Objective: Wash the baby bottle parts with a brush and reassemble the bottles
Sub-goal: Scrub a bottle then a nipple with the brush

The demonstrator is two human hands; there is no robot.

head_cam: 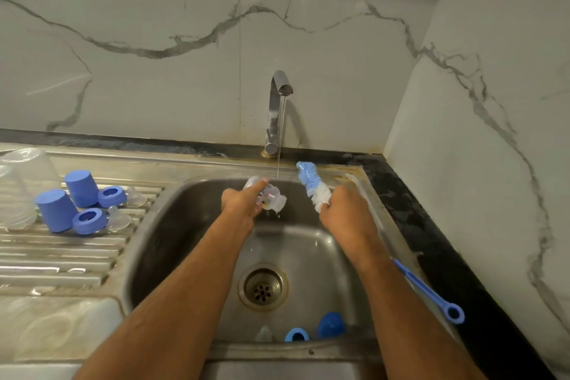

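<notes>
My left hand (239,202) grips a clear baby bottle (271,197) with a printed picture, held on its side under the thin stream from the tap (279,92). My right hand (342,207) grips a bottle brush (311,183) just below its blue and white bristle head, which points up and away, apart from the bottle. The brush's blue handle (431,293) runs back under my right forearm. In the sink (172,194), near the front wall, lie a blue collar ring (296,335), a blue cap (330,324) and a clear teat (264,333).
On the ribbed drainboard (55,256) at the left stand two blue caps (78,188), two blue collar rings (89,220), two clear teats (118,219) and clear bottles (18,185). The drain (262,287) sits mid-sink. A marble wall closes the right side.
</notes>
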